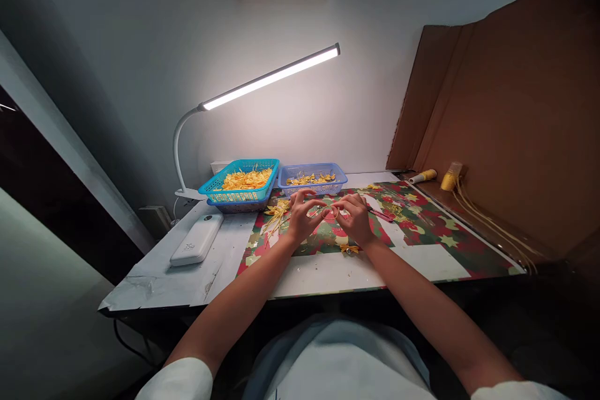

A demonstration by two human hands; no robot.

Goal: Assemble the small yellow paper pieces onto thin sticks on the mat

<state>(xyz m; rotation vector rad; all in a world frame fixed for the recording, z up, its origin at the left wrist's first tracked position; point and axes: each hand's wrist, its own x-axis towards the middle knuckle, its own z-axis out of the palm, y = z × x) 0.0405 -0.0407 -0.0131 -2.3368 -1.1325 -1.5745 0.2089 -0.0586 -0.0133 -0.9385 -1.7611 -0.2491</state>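
Over the middle of the table, my left hand (304, 217) and my right hand (355, 219) face each other with fingers pinched. Between them runs a thin yellowish cord (332, 219), bent into a small curve, and both hands hold it. What its ends look like is hidden by the fingers. Close below my right hand lies a yellow ribbon-like piece (349, 249). To the left of my left hand is a bundle of yellow strands (277, 212). A dark red slim tool (380, 215) rests just right of my right hand.
Behind my hands stand a turquoise basket (239, 195) of yellow pieces and a blue-violet basket (313, 190) with more. A white power bank (197, 240) lies left, near a lit lamp (272, 78). Right are a cardboard sheet (506, 112), a yellow spool (449, 180) and loose cords (497, 225).
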